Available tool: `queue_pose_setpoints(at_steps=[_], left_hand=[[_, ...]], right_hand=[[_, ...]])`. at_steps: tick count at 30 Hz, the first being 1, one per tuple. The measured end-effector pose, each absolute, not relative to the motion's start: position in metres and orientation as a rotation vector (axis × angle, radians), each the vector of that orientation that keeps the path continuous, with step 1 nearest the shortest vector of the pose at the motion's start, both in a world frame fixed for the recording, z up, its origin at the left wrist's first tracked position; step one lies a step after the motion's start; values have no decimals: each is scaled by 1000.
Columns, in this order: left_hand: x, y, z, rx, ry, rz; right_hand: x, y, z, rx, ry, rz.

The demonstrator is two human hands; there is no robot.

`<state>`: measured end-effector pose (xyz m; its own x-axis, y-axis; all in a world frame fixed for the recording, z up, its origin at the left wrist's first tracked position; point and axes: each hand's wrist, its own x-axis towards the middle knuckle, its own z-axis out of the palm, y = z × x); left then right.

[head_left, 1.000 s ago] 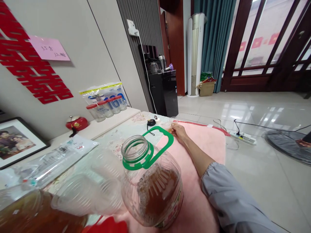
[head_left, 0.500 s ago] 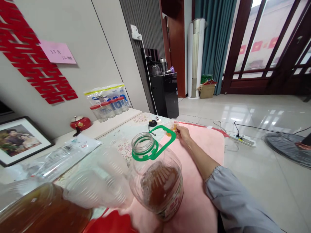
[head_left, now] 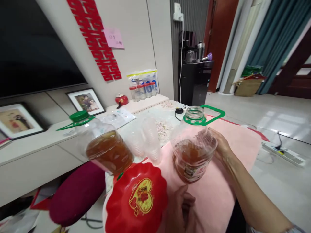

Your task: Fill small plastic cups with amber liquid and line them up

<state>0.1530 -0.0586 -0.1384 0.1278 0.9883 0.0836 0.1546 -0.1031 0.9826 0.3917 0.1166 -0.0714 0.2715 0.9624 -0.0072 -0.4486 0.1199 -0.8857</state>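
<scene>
A clear plastic jug (head_left: 194, 158) with a green neck ring and handle stands uncapped on the pink cloth, part filled with brown liquid. Against its right side rests my right hand (head_left: 221, 145), its fingers partly hidden behind the jug. My left hand (head_left: 183, 204) is low in front of the jug, fingers curled, with nothing visible in them. Left of that hand is a red scalloped tray (head_left: 138, 200) with a gold heart design. Another jug (head_left: 109, 149), with a green cap (head_left: 79, 116), holds brown liquid behind the tray.
Clear plastic cups (head_left: 143, 139) lie between the two jugs. A black tape measure (head_left: 179, 111) sits farther back. Red-lidded glass jars (head_left: 143, 92), a red pot (head_left: 121, 99) and framed photos (head_left: 86, 101) line the ledge. A maroon stool seat (head_left: 77, 194) is at lower left.
My view has swung left and down. My right hand has come back from the cloth's far end, where it held something small and amber, to the jug's side. My left hand now shows.
</scene>
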Motion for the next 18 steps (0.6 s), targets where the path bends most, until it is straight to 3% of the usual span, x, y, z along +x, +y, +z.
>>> queue_pose_setpoints(at_steps=[8,15,18], left_hand=[[147,-73,-111,1494,1177,1180],[81,-47,-39,2350,1262,1196],[55,-15,-11,2546,1512,1173]], right_hand=[[368,102,-77,-907,-722,1214],[364,101,-73,-897,-709,1253],[363,99,-73,-887,-697,1255]])
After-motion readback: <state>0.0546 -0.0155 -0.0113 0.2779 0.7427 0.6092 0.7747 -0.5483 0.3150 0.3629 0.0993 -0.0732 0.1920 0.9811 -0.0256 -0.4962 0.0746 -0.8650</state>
